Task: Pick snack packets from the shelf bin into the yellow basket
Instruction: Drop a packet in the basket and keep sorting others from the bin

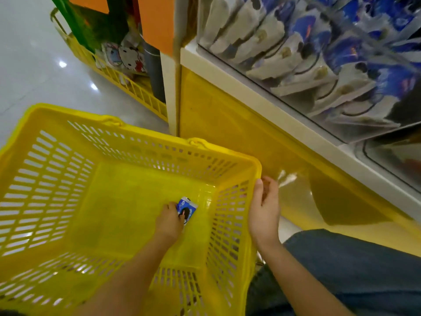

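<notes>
Left hand (169, 221) pinches a blue cookie packet (187, 210) at the yellow basket (127, 131) floor, otherwise bare; right hand (264, 210), loosely curled, steadies its rim; packed shelf bin (307, 53) suggests picking has barely begun

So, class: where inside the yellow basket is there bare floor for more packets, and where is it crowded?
Nearly the whole floor of the yellow basket is bare, toward its left and far walls. The one crowded spot is near the right wall, where the left hand holds a blue snack packet.
</notes>
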`<state>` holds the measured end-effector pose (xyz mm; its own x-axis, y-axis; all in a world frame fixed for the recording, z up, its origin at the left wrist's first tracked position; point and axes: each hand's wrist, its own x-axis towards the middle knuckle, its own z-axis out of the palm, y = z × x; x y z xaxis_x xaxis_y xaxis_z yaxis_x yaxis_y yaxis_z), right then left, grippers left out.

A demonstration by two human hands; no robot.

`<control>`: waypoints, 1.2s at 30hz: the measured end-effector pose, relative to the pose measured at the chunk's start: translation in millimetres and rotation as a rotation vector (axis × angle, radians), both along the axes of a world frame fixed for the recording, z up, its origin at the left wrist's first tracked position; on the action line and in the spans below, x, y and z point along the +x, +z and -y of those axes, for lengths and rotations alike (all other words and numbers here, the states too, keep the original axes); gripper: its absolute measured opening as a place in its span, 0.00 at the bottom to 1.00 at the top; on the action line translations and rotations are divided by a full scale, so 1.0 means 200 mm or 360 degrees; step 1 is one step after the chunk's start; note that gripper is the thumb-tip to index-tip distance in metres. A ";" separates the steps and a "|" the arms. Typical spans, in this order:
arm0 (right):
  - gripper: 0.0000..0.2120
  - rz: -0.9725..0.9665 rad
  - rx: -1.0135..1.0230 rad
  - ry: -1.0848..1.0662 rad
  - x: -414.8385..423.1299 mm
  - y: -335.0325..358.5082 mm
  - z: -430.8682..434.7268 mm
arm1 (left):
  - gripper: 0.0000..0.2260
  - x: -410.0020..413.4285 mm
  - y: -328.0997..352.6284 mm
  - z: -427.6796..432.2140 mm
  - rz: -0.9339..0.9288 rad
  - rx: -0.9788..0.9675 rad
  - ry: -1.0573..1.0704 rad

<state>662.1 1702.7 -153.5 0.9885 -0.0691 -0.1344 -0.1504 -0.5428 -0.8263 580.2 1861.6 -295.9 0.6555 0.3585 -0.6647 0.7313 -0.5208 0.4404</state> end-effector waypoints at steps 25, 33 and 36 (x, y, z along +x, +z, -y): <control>0.16 0.0473 -0.0721 0.0981 0.08 0.75 -0.07 | 0.14 0.43 1.14 -0.28 0.1009 0.0790 -0.0906; 0.11 0.1054 -0.0518 0.0772 0.57 1.32 -0.33 | 0.11 0.60 1.77 -0.36 0.2010 0.0942 -0.0804; 0.12 0.0995 -0.0732 0.0684 0.82 1.34 -0.42 | 0.13 0.64 1.83 -0.39 0.2028 0.0810 -0.0924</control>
